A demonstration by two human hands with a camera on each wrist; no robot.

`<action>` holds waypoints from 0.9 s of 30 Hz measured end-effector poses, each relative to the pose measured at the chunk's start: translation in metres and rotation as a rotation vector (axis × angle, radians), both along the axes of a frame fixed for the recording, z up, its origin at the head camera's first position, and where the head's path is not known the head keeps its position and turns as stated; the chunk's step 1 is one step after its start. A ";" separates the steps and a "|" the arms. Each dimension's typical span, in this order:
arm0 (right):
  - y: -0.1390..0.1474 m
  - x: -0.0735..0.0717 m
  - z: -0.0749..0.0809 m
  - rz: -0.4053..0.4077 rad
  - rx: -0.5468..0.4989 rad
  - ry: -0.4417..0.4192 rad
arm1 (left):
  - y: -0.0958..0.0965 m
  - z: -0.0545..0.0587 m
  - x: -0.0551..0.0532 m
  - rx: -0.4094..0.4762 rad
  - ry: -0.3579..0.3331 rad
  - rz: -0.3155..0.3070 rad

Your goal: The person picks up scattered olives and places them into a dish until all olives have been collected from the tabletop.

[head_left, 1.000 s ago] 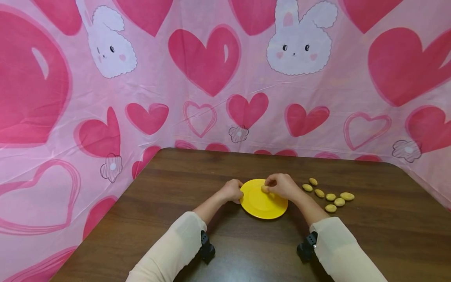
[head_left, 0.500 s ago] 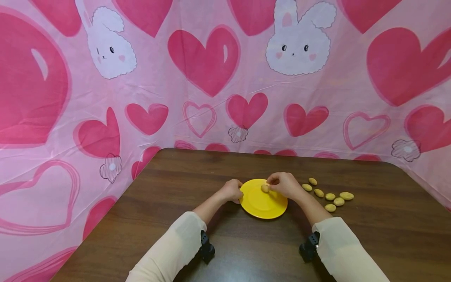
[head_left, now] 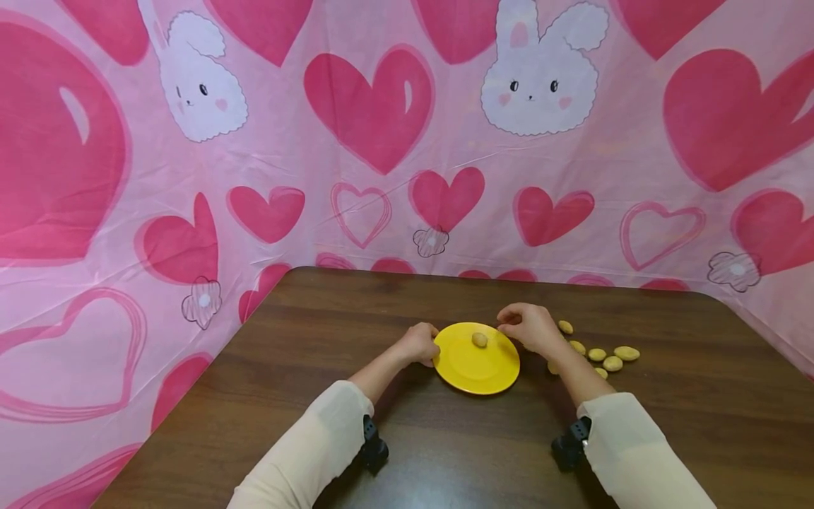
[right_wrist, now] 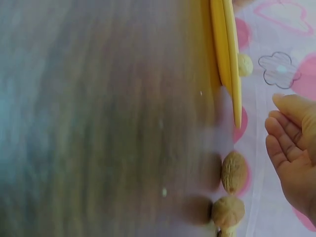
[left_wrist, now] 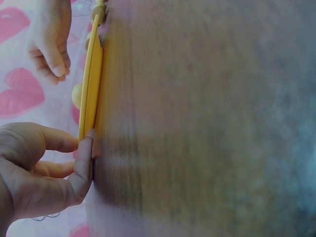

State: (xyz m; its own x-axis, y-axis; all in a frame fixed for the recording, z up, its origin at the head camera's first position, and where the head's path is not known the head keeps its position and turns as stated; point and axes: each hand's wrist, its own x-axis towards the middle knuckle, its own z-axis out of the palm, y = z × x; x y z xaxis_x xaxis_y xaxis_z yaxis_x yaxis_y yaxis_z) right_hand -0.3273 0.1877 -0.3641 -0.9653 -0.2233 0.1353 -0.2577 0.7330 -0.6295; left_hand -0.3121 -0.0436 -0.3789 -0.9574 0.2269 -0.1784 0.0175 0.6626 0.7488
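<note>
While the left hand (head_left: 420, 343) pinches the near-side rim of a yellow plate (head_left: 473, 371) between its thumb and fingers, the digits lie on both faces of the rim, as the left wrist view shows. From that grip the plate stretches away toward the right hand (head_left: 529, 329), its base on the brown table (head_left: 407, 470). One tan, egg-shaped piece (head_left: 480, 340) rests on the plate's upper face, beyond the left fingertips and apart from them, lying between the two hands.

The right hand is raised beside the plate's far rim, opposite the pinch; its fingers are loosely bent and hold nothing. The piece on the plate sits lower than these fingertips, near but not touching them. More tan pieces (head_left: 596, 355) lie on the table past the right hand, on the side away from the left grip, some partly covered by the right forearm in the head view. Behind each grip, toward the person, come a pale sleeve (head_left: 311, 445) and a black wrist device (head_left: 375, 447). Beyond both hands hangs a pink heart-patterned cloth (head_left: 458, 152).
</note>
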 end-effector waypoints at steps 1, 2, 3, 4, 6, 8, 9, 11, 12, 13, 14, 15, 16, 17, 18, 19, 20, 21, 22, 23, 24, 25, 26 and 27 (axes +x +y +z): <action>0.002 0.000 0.001 -0.007 -0.008 0.012 | 0.000 0.000 0.000 0.000 0.001 -0.002; 0.004 0.000 0.001 -0.014 -0.014 0.026 | 0.000 0.000 0.000 0.001 0.000 -0.002; 0.006 0.000 0.001 -0.023 -0.022 0.036 | 0.000 0.000 0.000 0.002 -0.001 -0.003; 0.008 0.000 0.002 -0.031 -0.025 0.056 | 0.000 0.000 0.000 -0.001 -0.003 -0.002; 0.012 0.001 0.002 -0.055 -0.037 0.079 | 0.000 0.000 0.001 -0.006 -0.003 0.000; 0.015 0.001 0.002 -0.078 -0.053 0.106 | 0.000 0.000 0.001 -0.010 -0.003 0.004; 0.017 0.002 0.002 -0.090 -0.059 0.125 | 0.000 0.000 0.001 -0.011 -0.002 0.006; 0.020 0.002 0.002 -0.116 -0.060 0.174 | 0.000 0.001 0.001 -0.013 -0.004 0.011; 0.022 0.002 0.001 -0.127 -0.062 0.204 | 0.000 0.001 0.001 -0.014 -0.006 0.012; 0.024 0.002 0.001 -0.138 -0.059 0.238 | 0.001 0.000 0.000 -0.016 -0.007 0.014; 0.025 0.002 0.000 -0.151 -0.055 0.269 | 0.001 0.000 0.000 -0.017 -0.008 0.015; 0.027 0.002 0.000 -0.163 -0.056 0.297 | 0.001 0.000 0.000 -0.019 -0.009 0.016; 0.028 0.002 -0.001 -0.175 -0.055 0.324 | 0.001 0.000 0.000 -0.022 -0.011 0.017; 0.029 0.002 -0.001 -0.186 -0.059 0.349 | 0.001 0.000 -0.001 -0.024 -0.010 0.017; 0.031 0.002 -0.001 -0.199 -0.060 0.371 | 0.001 0.000 -0.001 -0.027 -0.010 0.018; 0.032 0.002 -0.001 -0.210 -0.062 0.393 | 0.001 0.000 -0.001 -0.031 -0.010 0.019; 0.033 0.002 -0.002 -0.220 -0.067 0.410 | 0.001 0.000 -0.001 -0.031 -0.010 0.020; 0.034 0.002 -0.002 -0.232 -0.072 0.424 | 0.001 0.000 -0.001 -0.032 -0.011 0.021; 0.035 0.002 -0.002 -0.243 -0.076 0.439 | 0.001 0.000 -0.001 -0.033 -0.009 0.021; 0.036 0.002 -0.003 -0.255 -0.081 0.450 | 0.001 0.000 0.000 -0.032 -0.010 0.022; 0.038 0.002 -0.003 -0.265 -0.084 0.461 | 0.001 0.000 0.000 -0.032 -0.010 0.023; 0.039 0.002 -0.003 -0.274 -0.090 0.466 | 0.001 0.001 0.000 -0.032 -0.009 0.023; 0.040 0.002 -0.004 -0.284 -0.093 0.472 | 0.001 0.001 0.000 -0.030 -0.009 0.023; 0.042 0.002 -0.004 -0.293 -0.097 0.477 | 0.001 0.001 -0.001 -0.031 -0.009 0.023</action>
State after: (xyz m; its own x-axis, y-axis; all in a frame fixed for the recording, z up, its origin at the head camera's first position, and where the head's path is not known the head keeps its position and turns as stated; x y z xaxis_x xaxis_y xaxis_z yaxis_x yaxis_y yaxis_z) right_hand -0.3251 0.2294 -0.3685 -0.8123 0.0798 0.5778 -0.3247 0.7610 -0.5616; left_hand -0.3127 -0.0423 -0.3784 -0.9606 0.1994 -0.1938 -0.0046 0.6854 0.7281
